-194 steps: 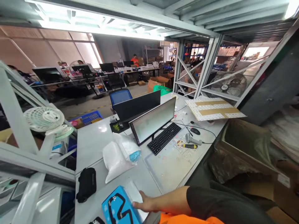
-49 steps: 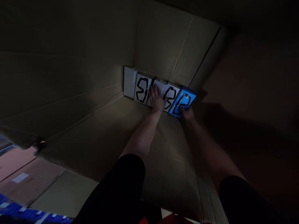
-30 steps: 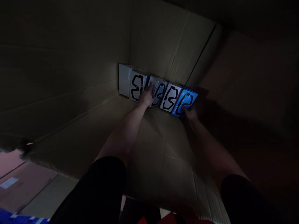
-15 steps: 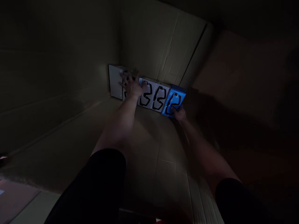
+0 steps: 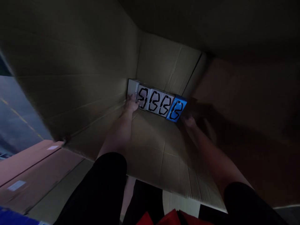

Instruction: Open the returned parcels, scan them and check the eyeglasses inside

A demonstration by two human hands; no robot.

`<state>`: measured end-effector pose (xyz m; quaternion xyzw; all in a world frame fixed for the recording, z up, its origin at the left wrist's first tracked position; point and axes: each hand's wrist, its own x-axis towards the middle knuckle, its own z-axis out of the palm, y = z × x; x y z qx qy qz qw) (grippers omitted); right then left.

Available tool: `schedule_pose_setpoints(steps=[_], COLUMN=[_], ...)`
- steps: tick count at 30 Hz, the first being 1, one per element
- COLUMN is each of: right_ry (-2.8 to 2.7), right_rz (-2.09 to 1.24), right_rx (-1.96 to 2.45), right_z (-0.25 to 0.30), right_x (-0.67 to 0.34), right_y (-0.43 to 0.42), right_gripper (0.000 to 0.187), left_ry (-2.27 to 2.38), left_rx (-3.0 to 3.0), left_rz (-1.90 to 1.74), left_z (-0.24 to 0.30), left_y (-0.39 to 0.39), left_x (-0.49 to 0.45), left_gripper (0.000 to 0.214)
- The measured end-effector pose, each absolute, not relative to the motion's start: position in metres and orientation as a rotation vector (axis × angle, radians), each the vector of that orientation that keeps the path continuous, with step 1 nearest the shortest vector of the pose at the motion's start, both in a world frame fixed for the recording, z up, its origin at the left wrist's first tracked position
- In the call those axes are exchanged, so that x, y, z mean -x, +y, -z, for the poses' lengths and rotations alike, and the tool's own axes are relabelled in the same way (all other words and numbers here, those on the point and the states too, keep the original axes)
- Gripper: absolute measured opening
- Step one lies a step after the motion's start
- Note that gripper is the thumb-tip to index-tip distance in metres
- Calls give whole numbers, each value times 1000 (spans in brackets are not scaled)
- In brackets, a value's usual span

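Note:
Several small product boxes stand in a row inside a large cardboard box (image 5: 150, 131). At the left end is a plain grey-white box (image 5: 132, 86). Beside it come light boxes (image 5: 154, 101) printed with a black angular outline, and a blue box (image 5: 177, 109) with the same print closes the row on the right. My left hand (image 5: 131, 103) rests against the lower front of the plain box, thumb spread to the right. Low beside the blue box's right edge is my right hand (image 5: 188, 120), dim, its fingers loosely extended; whether they touch it is unclear.
Tall cardboard walls (image 5: 93, 62) rise at the left, back and right; the right side is in deep shadow. Outside at lower left lie closed cartons (image 5: 42, 168) with white labels. Something red (image 5: 172, 217) shows at the bottom edge.
My left hand has moved from the printed boxes to the plain box at the left end. My right hand has let go of the blue box and drawn right. The view has pulled back.

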<state>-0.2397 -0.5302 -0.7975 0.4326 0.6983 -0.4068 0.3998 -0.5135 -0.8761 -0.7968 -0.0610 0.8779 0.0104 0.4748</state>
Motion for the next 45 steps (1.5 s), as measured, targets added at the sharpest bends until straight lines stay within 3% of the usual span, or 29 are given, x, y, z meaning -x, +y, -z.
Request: schedule_pose_setpoints(steps=[7, 13, 20, 27, 31, 36, 41, 45], right_ry=[1987, 2014, 1994, 2061, 2078, 2066, 2069, 2043], right_rz=[1123, 1173, 1009, 1078, 1097, 1124, 1163, 1214], right_rx=[-1019, -1093, -1230, -1091, -1088, -1108, -1114, -1137], right_z=[780, 809, 809, 807, 808, 810, 811, 813], right_x=[260, 269, 246, 230, 226, 223, 221, 221], right_y=[-491, -516, -509, -501, -507, -510, -517, -515], right_gripper=[73, 79, 86, 89, 90, 88, 93, 96], left_ry=[2255, 2390, 2334, 2272, 2234, 2281, 2406, 2296], left_rx=[225, 215, 206, 213, 125, 156, 186, 158], left_rz=[-125, -146, -242, -438, -417, -254, -150, -252], left_z=[817, 861, 864, 867, 864, 852, 835, 829], left_y=[-888, -899, -882, -872, -875, -866, -840, -819], left_x=[555, 547, 516, 501, 509, 510, 480, 460], left_gripper=[72, 123, 78, 110, 117, 107, 68, 58])
